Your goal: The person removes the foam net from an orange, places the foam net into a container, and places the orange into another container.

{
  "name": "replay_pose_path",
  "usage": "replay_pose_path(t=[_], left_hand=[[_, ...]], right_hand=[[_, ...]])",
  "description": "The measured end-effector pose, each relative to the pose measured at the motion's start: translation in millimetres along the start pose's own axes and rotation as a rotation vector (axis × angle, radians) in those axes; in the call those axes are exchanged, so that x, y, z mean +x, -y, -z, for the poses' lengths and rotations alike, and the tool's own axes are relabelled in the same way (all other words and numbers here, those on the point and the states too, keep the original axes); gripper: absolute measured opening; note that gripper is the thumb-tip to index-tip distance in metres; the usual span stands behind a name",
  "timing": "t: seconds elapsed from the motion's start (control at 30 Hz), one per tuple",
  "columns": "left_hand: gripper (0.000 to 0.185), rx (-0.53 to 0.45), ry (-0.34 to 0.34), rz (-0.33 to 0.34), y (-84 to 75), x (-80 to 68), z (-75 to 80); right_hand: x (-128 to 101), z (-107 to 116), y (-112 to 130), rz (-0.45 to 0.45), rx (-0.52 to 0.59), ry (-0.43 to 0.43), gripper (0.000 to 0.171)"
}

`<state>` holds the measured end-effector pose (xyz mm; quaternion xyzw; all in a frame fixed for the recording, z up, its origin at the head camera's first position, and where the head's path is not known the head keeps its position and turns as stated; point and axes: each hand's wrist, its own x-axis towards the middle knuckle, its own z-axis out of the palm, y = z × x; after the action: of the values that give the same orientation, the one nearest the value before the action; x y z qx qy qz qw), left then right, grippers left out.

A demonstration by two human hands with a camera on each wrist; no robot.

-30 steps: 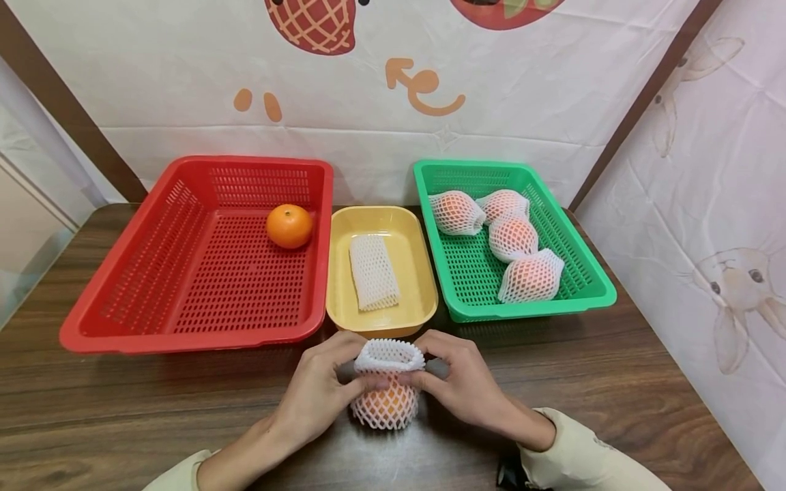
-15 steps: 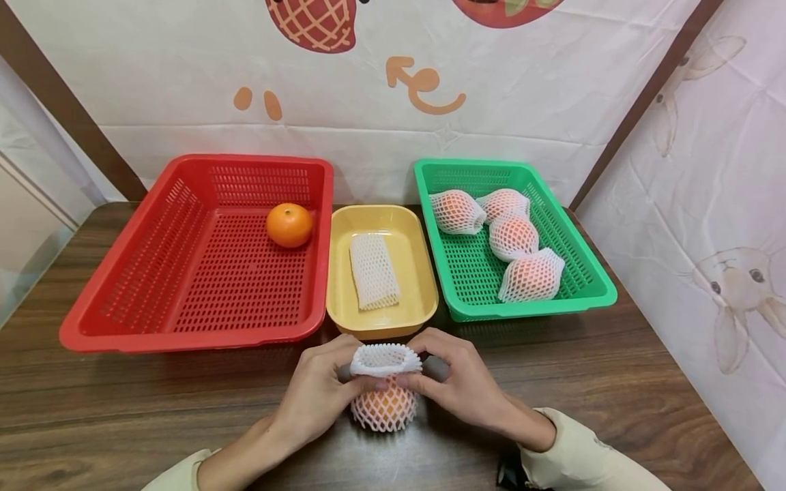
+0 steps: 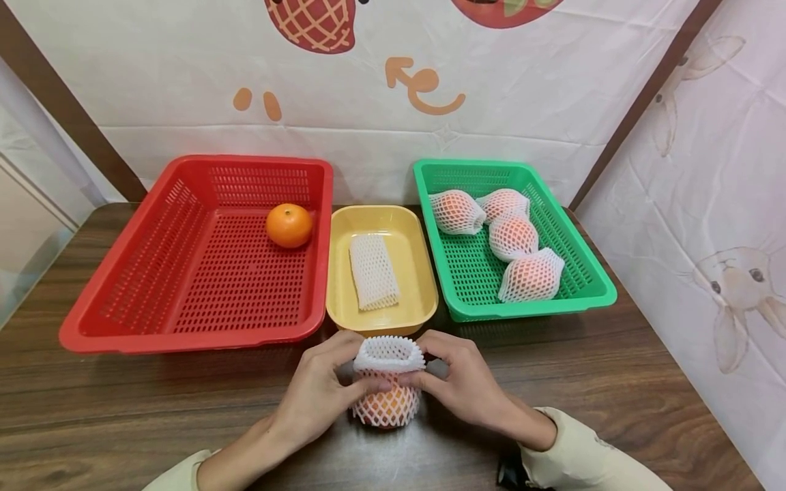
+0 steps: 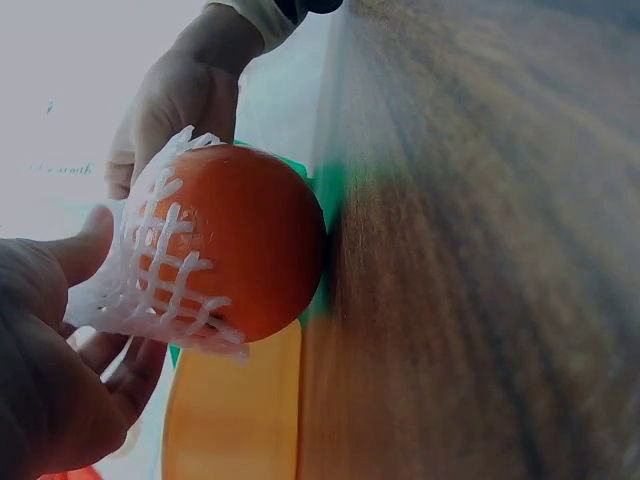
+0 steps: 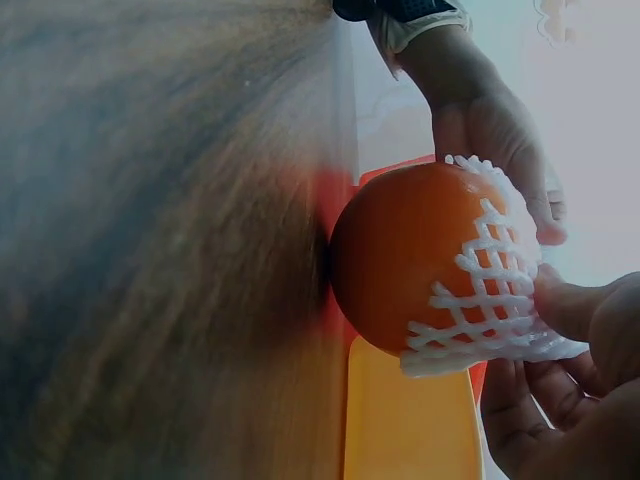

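An orange [image 4: 262,240] sits on the wooden table with a white foam net sleeve [image 3: 389,356] over its upper part. Its lower part is bare in both wrist views. My left hand [image 3: 321,389] pinches the sleeve from the left, thumb in front and fingers behind. From the right, my right hand [image 3: 462,379] pinches the sleeve the same way. The sleeve's upper end stands up as an open ring above the fruit, between the two hands.
A red basket [image 3: 202,342] at left holds one bare orange [image 3: 289,226]. In the middle, a yellow tray [image 3: 424,273] holds a flat foam net sleeve [image 3: 374,271]. A green basket [image 3: 451,273] at right contains several net-wrapped fruits [image 3: 531,275]. A printed cloth hangs behind.
The sleeve's upper ring dipped slightly half a second ago and stands a little higher now. Both hands keep their grip on it; baskets and tray have not moved.
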<state>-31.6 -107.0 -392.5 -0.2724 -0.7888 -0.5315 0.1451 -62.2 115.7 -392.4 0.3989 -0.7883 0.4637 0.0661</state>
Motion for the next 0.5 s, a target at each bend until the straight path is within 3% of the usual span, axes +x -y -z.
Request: replay_pose_path(t=[0.2,0.5], left_hand=[[0.043,0.044,0.075,0.086,-1.4,0.2,0.2],[0.040,0.016,0.015,0.083,-2.1,-0.7,-1.1]], right_hand=[[-0.4,0.6,-2.1,0.008,-0.013,-0.015,0.018],[1.9,1.2,1.3,-0.014,0.053,0.048,0.031]])
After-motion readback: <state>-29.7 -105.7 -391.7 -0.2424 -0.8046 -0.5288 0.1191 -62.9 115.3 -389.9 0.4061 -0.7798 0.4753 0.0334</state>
